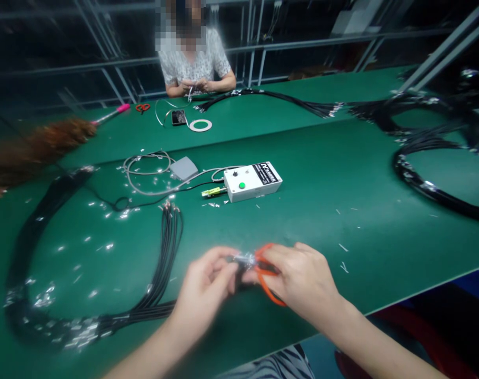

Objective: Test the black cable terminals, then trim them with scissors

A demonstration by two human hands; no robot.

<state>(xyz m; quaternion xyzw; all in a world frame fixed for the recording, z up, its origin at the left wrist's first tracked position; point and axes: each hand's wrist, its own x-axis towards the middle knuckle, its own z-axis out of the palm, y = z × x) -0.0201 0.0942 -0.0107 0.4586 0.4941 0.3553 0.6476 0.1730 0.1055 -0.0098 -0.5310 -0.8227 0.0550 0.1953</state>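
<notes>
My right hand is closed round orange-handled scissors near the front of the green table. Their blades point left toward my left hand, which pinches the end of a black cable. The tip there is blurred and shiny, so I cannot tell whether the blades touch it. Left of my left hand, a bundle of black cables runs under my wrist and curves round to the far left. Several loose cable ends from it point away from me.
A white control box with a green button stands mid-table, wired to a grey pedal. More black cable coils lie at the right. Small clippings are scattered about. A person sits opposite, hands together. A brown duster lies far left.
</notes>
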